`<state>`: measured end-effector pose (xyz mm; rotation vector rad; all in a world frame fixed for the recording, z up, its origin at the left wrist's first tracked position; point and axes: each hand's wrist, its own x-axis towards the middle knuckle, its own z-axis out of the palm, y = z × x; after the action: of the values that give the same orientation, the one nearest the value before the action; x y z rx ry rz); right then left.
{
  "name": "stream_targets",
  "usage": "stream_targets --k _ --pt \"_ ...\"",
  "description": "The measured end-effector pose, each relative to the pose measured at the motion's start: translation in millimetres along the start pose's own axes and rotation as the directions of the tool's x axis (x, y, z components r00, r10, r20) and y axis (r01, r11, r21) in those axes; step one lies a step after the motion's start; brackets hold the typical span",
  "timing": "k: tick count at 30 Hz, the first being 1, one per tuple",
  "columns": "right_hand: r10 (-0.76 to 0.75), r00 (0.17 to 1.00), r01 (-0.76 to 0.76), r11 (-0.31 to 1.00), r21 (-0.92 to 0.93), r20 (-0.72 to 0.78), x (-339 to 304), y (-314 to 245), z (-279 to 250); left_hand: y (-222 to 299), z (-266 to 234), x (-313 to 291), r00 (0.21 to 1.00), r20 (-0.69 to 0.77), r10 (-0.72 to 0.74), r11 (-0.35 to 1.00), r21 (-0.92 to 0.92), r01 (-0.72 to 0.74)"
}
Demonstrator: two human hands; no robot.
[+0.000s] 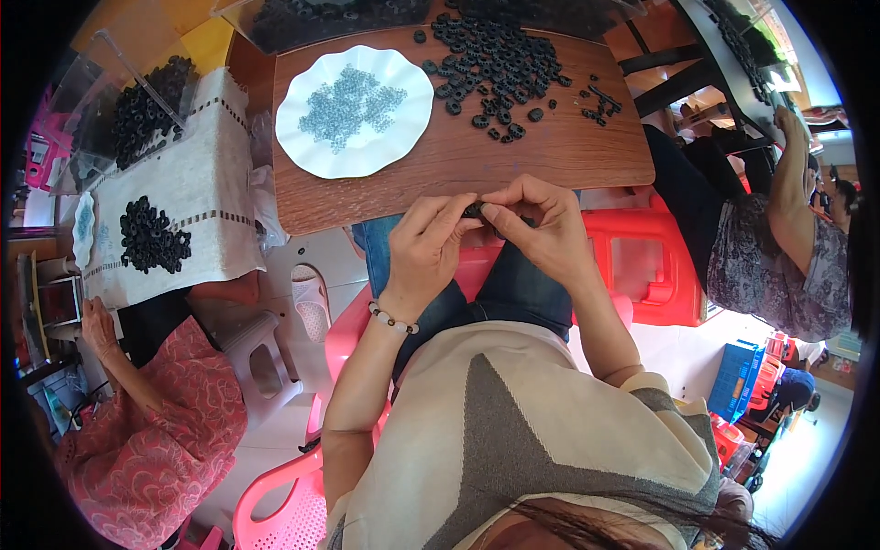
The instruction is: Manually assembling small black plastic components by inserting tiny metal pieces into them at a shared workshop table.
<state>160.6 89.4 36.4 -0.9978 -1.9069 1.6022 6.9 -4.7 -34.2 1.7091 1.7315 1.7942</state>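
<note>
Just off the front edge of the brown wooden table (550, 170), above my lap, my two hands meet at the fingertips. My left hand (423, 240) is closed in a pinch on a small black part (474, 210). Thumb and fingers of my right hand (543, 225) press on the same part from the other side. My fingers cover most of it, so its exact kind cannot be made out. On the table at left lies a white scalloped plate (307, 158) with a heap of small clear pieces (353, 103). Right of it spreads a pile of small black ring-like parts (500, 64).
Several smaller black bits (600, 105) lie near the table's right side. At left, a cloth-covered table (215, 174) holds another black heap (153, 236), with a co-worker's hand (98, 325) beside it. A red plastic stool (642, 266) and another person's arm (790, 197) are at right.
</note>
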Motion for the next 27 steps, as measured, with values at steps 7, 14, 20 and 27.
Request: stream_targets --k 7,14,20,27 --pt "-0.046 0.998 0.052 0.99 -0.13 0.051 2 4 -4 0 1 -2 0.997 0.053 0.059 0.998 0.022 -0.06" --pt "-0.062 0.998 0.067 0.974 -0.218 0.032 -4 4 2 -2 5 -7 0.997 0.055 0.062 0.998 0.009 -0.062" --pt "-0.105 0.994 0.104 0.964 -0.246 0.013 -8 -2 4 2 2 -4 0.998 0.046 0.035 0.999 -0.022 -0.034" --pt "-0.127 0.991 0.124 0.991 0.058 0.045 -6 1 3 10 -3 2 0.998 0.018 -0.067 0.992 -0.11 0.068"
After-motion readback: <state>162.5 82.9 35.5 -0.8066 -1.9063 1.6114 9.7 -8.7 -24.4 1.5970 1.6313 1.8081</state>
